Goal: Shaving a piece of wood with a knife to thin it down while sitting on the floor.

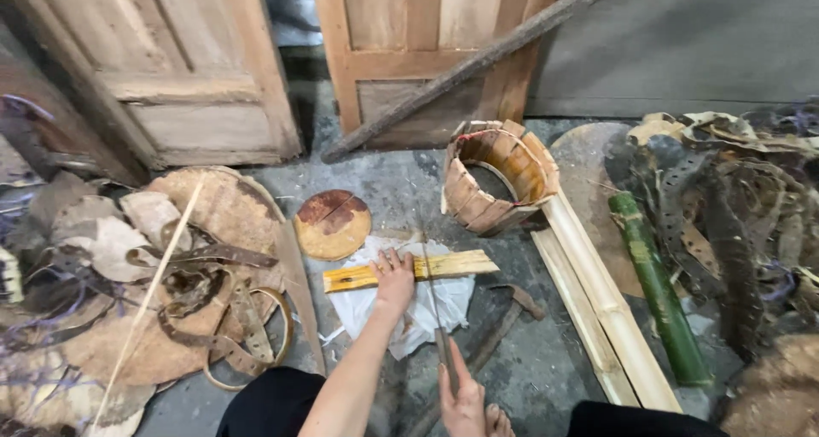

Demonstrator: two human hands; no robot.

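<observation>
— What's on the far left of the floor?

— I see a heap of bark scraps with looped strips and a ring, and a thin pale stick slanting across it. Right of that lies a round wooden disc.

— And the left hand?

— My view shows the left hand pressed flat, fingers spread open, on a yellowish wooden slat. The slat lies crosswise on a white cloth near the middle of the floor; the fingertips cover its near edge, left of its centre.

— How would that slat handle?

— I judge it light, stiff and dry, likely to split along the grain. Holding it down flat, well clear of the blade line, seems the safest grip.

— The right hand?

— The right hand is closed round the handle of a long thin blade, whose tip crosses the slat just right of the left fingers.

— Further right?

— A stave hoop bucket, split pale bamboo, a green bamboo length, then a pile of perforated strips.
</observation>
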